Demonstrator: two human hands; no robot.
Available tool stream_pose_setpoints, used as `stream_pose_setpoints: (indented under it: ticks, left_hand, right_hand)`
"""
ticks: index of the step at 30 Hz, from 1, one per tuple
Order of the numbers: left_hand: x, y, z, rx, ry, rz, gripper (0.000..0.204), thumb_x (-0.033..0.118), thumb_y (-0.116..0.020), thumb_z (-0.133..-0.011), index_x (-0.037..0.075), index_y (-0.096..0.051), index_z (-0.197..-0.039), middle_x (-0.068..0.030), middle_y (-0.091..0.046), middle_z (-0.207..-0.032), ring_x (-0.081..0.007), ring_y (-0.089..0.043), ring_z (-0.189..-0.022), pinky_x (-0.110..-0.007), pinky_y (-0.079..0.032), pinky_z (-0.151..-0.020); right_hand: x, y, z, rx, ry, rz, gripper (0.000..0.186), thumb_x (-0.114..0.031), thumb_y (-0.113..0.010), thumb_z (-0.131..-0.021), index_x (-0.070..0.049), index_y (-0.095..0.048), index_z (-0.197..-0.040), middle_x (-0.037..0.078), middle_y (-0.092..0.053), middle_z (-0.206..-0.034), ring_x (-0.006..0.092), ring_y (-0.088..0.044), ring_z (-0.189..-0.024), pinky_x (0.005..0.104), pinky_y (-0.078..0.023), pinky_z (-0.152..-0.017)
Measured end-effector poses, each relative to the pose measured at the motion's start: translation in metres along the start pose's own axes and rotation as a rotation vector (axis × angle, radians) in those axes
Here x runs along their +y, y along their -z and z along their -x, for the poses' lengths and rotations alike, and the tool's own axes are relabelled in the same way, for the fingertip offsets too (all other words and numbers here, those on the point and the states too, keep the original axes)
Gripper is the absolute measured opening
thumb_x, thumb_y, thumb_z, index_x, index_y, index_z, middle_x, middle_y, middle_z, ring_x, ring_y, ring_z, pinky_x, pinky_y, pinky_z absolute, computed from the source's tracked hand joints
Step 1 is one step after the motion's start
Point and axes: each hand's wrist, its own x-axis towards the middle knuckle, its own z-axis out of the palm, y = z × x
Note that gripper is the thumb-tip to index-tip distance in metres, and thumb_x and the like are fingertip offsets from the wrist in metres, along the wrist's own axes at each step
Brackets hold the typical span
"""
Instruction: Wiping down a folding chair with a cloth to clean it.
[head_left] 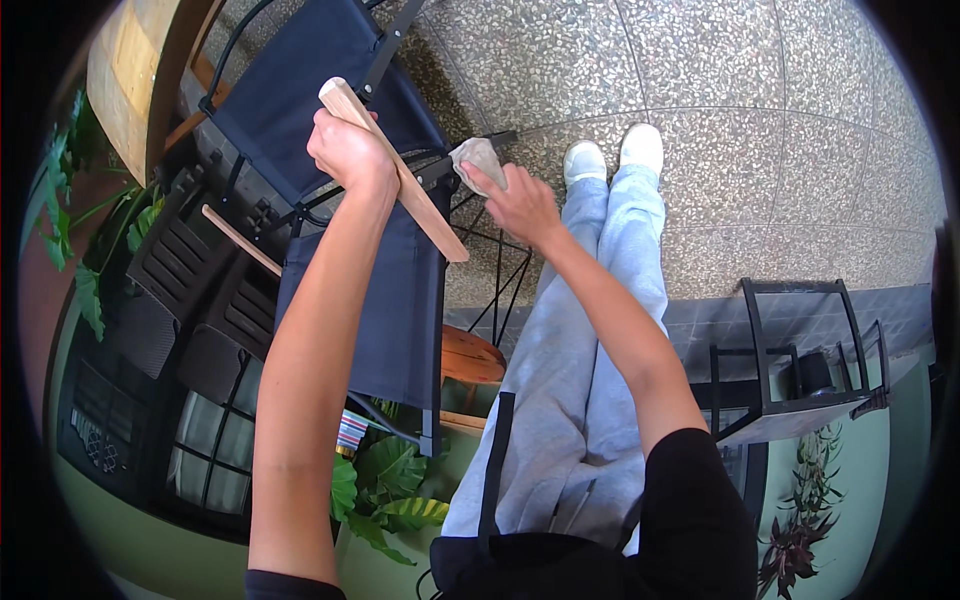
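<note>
A folding chair with dark navy fabric (pixel 365 315) and a black metal frame stands in front of me, to the left. My left hand (pixel 350 150) is closed around its pale wooden armrest (pixel 432 215), near the far end. My right hand (pixel 525 205) pinches a crumpled, light grey cloth (pixel 477 163). The cloth lies against the dark frame bar (pixel 436 170) just right of the armrest. Fingers and cloth hide the exact contact. The chair's other wooden armrest (pixel 240 240) shows farther left.
A round wooden tabletop (pixel 125 85) is at the upper left, near dark stacked chairs (pixel 195 270). An orange-brown wooden stool (pixel 473 355) stands behind the chair. A black-framed chair (pixel 790 370) is at right. Speckled tile floor (pixel 720 180) stretches ahead. Leafy plants (pixel 390 480) grow below.
</note>
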Motion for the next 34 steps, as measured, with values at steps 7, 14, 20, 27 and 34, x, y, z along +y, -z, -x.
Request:
stream_pose_setpoints:
  ticks: [7,14,20,27,34]
  left_hand:
    - [0.000,-0.019,0.011,-0.037,0.046,0.081,0.048,0.029,-0.036,-0.097,-0.006,-0.066,-0.082,-0.0159,-0.067,-0.075,-0.0258,-0.065,-0.066,-0.042,-0.049,-0.066]
    - [-0.001,-0.006,0.002,-0.028,0.020,0.082,0.046,0.028,-0.036,-0.098,-0.004,-0.065,-0.079,-0.0144,-0.066,-0.074,-0.0234,-0.064,-0.064,-0.041,-0.049,-0.064]
    - [0.001,-0.011,0.009,-0.046,0.041,0.139,0.046,0.027,-0.036,-0.097,-0.005,-0.064,-0.080,-0.0148,-0.066,-0.073,-0.0242,-0.064,-0.064,-0.041,-0.049,-0.064]
    - [0.003,0.007,-0.001,0.006,0.011,0.045,0.047,0.026,-0.036,-0.097,-0.008,-0.065,-0.080,-0.0181,-0.067,-0.075,-0.0269,-0.065,-0.064,-0.041,-0.051,-0.065]
    - [0.010,-0.007,0.005,-0.017,0.037,0.069,0.048,0.028,-0.037,-0.097,-0.006,-0.066,-0.081,-0.0180,-0.068,-0.078,-0.0280,-0.068,-0.071,-0.043,-0.052,-0.069]
  right_hand:
    - [0.095,-0.053,0.011,0.164,-1.003,-0.759,0.043,-0.021,-0.049,-0.092,-0.009,-0.059,-0.132,0.011,-0.065,-0.095,0.0195,-0.058,-0.063,0.0390,-0.048,-0.051]
    - [0.057,-0.114,-0.059,0.042,-1.526,-2.086,0.033,-0.032,-0.035,-0.097,-0.010,-0.056,-0.085,0.006,-0.059,-0.072,0.0176,-0.051,-0.057,0.0303,-0.039,-0.043]
    - [0.069,-0.110,-0.066,0.311,-1.717,-1.856,0.034,-0.027,-0.029,-0.098,-0.010,-0.055,-0.083,0.007,-0.058,-0.073,0.0187,-0.049,-0.054,0.0280,-0.035,-0.039]
    - [-0.003,-0.045,-0.059,-0.361,-1.386,-1.802,0.023,-0.027,-0.039,-0.095,-0.011,-0.053,-0.086,0.006,-0.053,-0.072,0.0174,-0.048,-0.056,0.0285,-0.035,-0.041]
    - [0.096,-0.135,-0.080,0.287,-1.741,-1.785,0.028,-0.025,-0.032,-0.099,-0.007,-0.052,-0.092,0.013,-0.061,-0.083,0.0248,-0.057,-0.059,0.0388,-0.038,-0.039]
